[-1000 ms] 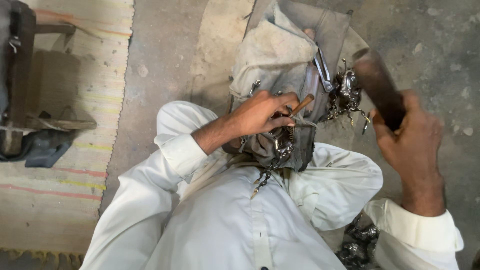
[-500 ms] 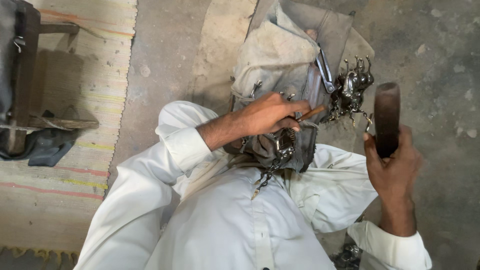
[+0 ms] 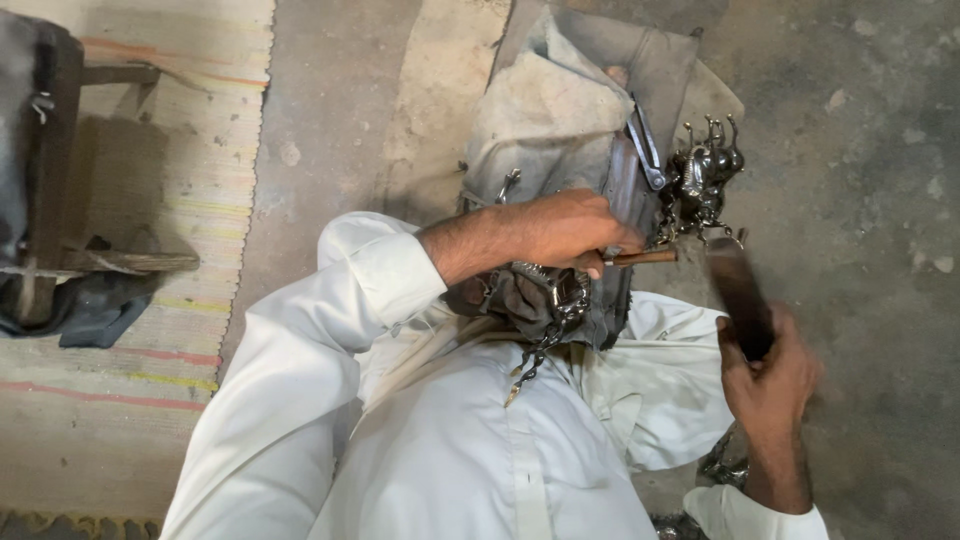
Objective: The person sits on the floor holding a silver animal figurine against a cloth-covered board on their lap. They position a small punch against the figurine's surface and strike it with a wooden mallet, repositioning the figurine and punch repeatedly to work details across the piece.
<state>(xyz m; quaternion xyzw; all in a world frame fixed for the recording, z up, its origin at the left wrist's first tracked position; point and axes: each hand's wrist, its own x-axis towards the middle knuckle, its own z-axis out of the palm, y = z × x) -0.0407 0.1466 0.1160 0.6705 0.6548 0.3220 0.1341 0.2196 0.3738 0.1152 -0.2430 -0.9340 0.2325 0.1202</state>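
Left hand (image 3: 560,232) fingers closed around a short wooden-handled tool (image 3: 640,258) over the cloth-covered block (image 3: 560,130) — right hand (image 3: 768,375) grips a dark mallet (image 3: 738,290), just beside the metal pieces (image 3: 705,180).

The grey cloth-covered block (image 3: 560,120) on the concrete floor (image 3: 860,120) serves as the anchor here. Over its near edge the left hand (image 3: 560,232) is closed around a thin wooden-handled tool (image 3: 640,258) — its tip points toward the cluster of small dark metal pieces (image 3: 705,180) at the block's right side. Right of the block and nearer the body, the right hand (image 3: 770,380) grips a dark mallet-like bar (image 3: 740,295), blurred. Left of the block — a striped mat (image 3: 170,200).
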